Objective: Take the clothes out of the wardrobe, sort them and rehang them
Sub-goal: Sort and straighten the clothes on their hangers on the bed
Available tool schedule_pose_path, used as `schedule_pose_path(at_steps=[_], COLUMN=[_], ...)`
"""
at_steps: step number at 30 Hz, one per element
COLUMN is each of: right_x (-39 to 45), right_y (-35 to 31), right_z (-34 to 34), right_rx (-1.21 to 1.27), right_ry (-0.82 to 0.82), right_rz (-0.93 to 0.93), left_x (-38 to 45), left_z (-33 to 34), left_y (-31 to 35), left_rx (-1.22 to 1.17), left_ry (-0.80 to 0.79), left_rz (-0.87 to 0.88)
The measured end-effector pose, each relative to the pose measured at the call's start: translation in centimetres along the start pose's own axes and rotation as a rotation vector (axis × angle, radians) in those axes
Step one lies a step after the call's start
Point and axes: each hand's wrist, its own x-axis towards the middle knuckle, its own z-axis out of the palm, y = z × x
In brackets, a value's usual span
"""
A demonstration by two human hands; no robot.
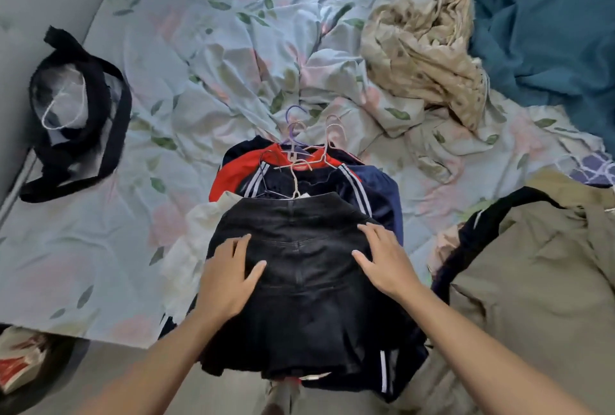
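A stack of clothes on hangers lies on the bed in front of me. On top is a black denim skirt (299, 268). Under it show a dark jacket with white stripes (319, 180), a red garment (233, 171), a navy one (382, 188) and something white (189, 248). Several wire hanger hooks (296, 128) stick out at the far end. My left hand (229, 278) lies flat on the skirt's left side, fingers spread. My right hand (382, 258) presses flat on its right side.
The bed carries a pale floral sheet (133, 231). A black bag with straps (76, 121) sits at the left. A beige crumpled cloth (422, 48) and a teal blanket (549, 32) lie at the back right. Khaki clothing (532, 281) is piled at the right.
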Motion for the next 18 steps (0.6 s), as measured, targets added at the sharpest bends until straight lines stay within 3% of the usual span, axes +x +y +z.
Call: schedule_pose_path(at_steps=[5,12,18], right_x=[7.2,10.1,7.7], right_y=[-2.0,-1.0,-1.7], right_z=[2.9,4.0,3.5], right_rx=[-0.054,-0.282,-0.076], right_ry=[0.059,0.058,0.129], right_rz=[0.088,0.226,0.222], left_x=[6.7,11.4,12.3], left_z=[0.4,2.8,3.1], left_y=[-6.9,-8.2,-8.2], left_rx=[-0.088,-0.111,-0.146], left_ry=[0.010,-0.020,-0.033], left_rz=[0.006,-0.012,0.027])
